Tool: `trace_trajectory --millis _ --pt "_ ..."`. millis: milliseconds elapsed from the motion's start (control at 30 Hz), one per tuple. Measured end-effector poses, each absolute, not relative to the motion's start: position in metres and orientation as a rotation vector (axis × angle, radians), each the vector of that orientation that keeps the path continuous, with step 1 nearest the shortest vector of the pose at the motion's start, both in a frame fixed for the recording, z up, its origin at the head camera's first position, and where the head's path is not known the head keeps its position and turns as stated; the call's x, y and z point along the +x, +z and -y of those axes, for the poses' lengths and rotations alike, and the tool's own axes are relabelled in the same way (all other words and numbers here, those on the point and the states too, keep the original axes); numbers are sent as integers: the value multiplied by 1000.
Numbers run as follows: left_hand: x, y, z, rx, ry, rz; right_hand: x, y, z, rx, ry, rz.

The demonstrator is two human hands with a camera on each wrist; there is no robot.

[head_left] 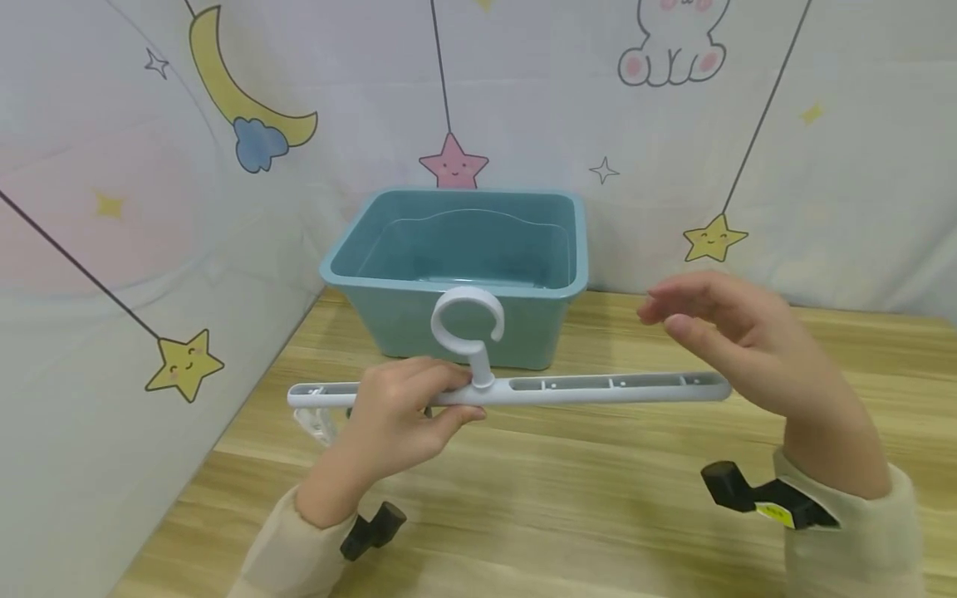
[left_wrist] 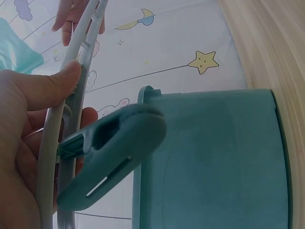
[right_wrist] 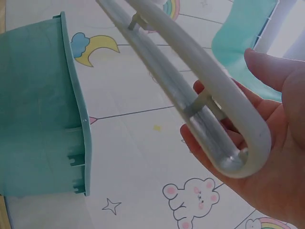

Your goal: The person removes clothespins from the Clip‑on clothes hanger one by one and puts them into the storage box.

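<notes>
A pale grey clothes hanger (head_left: 497, 394) with a round open hook is held level above the table. My left hand (head_left: 404, 407) grips its bar left of the hook, thumb on the near side. A white clip (head_left: 317, 425) hangs at the bar's left end. In the left wrist view a teal clip (left_wrist: 119, 152) is attached to the bar beside the left hand. My right hand (head_left: 755, 349) is by the bar's right end, fingers extended and thumb apart, not closed round it. Whether it touches the bar, I cannot tell.
A teal plastic bin (head_left: 396, 320) stands on the wooden table (head_left: 553, 507) behind the hanger, close to the back cloth. Printed white cloth (head_left: 538, 100) hangs behind and at the left. Black wrist cameras (head_left: 374, 530) sit on both sleeves.
</notes>
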State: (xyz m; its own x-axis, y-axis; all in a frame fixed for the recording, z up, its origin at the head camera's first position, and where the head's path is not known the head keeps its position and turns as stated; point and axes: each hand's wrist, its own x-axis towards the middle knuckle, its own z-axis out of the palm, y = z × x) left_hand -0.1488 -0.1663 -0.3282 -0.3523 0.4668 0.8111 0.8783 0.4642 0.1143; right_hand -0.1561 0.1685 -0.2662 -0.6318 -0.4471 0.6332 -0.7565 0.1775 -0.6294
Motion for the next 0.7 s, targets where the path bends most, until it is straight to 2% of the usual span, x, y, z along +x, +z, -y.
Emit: trace_trajectory --millis 333,700 --pt "-155 -328 153 -1143 -708 1995 -140 -265 -164 1062 1040 2320" --pt "-160 -322 136 -1138 -688 2005 -138 -276 -141 1254 883 2233"
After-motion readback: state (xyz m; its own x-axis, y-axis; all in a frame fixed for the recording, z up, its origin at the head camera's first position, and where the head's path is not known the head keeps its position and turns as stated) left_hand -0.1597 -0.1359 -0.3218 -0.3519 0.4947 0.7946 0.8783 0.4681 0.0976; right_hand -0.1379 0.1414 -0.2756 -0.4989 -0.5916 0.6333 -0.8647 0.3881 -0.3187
